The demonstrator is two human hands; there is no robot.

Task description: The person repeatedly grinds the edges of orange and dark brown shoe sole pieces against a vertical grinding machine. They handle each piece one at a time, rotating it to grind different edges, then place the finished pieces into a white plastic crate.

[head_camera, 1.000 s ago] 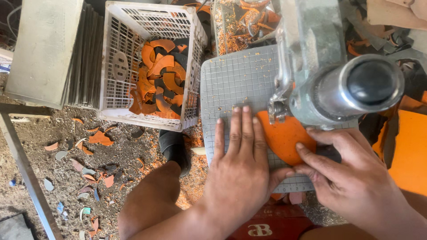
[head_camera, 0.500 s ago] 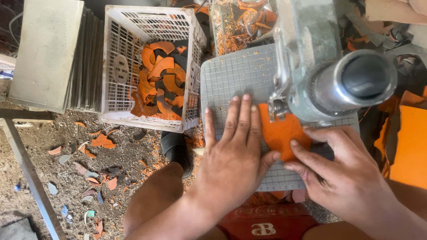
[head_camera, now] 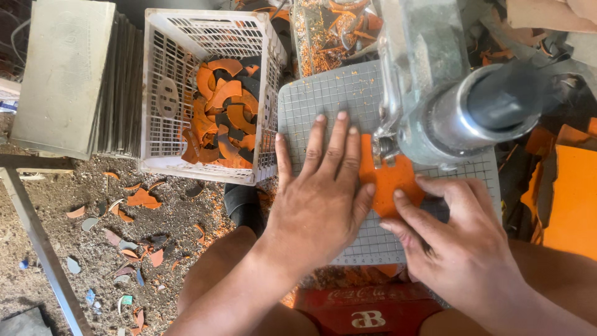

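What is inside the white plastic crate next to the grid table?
The white crate holds a pile of curved orange and dark offcuts, many crescent-shaped. Only the top pieces show; the lower layers and the crate's bottom are covered by them.

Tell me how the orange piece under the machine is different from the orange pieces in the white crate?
The orange piece on the gridded table lies flat and alone; the offcuts in the white crate are heaped together. It is a broad, notched shape; the offcuts are mostly thin curved strips. The left hand and right hand press it down; nobody touches the offcuts. All look like the same orange sheet material.
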